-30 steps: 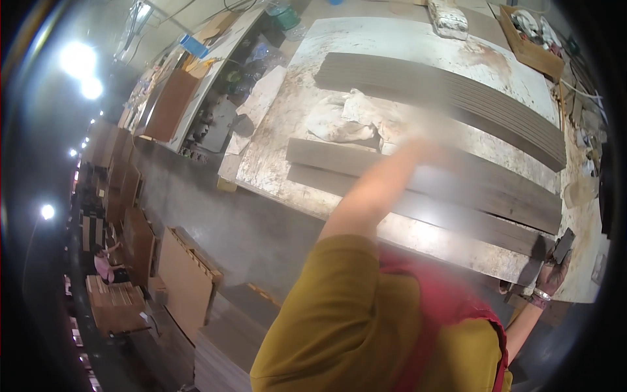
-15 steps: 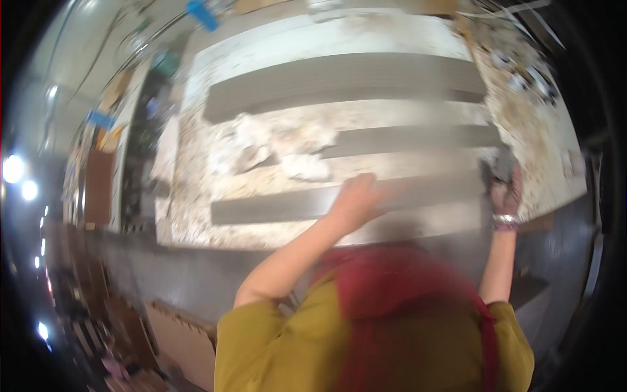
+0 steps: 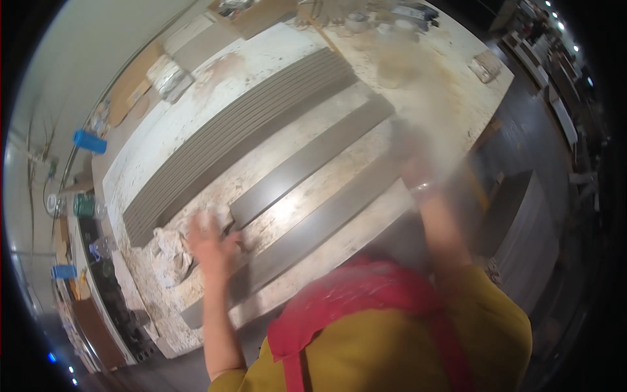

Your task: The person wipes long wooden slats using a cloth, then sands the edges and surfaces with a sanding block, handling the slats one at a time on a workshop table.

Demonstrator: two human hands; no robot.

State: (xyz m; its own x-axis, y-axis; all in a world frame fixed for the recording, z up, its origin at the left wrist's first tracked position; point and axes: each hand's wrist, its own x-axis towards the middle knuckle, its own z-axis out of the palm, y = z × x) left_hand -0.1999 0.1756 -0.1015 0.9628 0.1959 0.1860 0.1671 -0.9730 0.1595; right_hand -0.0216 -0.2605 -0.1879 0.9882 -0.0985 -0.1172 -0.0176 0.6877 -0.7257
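Two long grey strips lie side by side on a white, stained worktable (image 3: pixel 444 85): a far strip (image 3: pixel 313 157) and a near strip (image 3: pixel 326 222). My left hand (image 3: pixel 212 238), blurred and with fingers spread, hovers over the left end of the strips, beside a crumpled white rag (image 3: pixel 170 251). My right hand (image 3: pixel 418 163) is a smear at the right end of the near strip; I cannot tell what it holds. A stack of more grey strips (image 3: pixel 241 130) lies behind them.
Blue cups (image 3: pixel 88 140) and a green bottle (image 3: pixel 81 206) stand on a side bench at the left. Clutter and a box (image 3: pixel 261 16) sit at the table's far end. Stacked grey panels (image 3: pixel 522 228) stand on the floor at the right.
The view has swung round, so the strips now run diagonally. My left hand has gone to the strips' left end by the rag, and my right hand stays at the right end.
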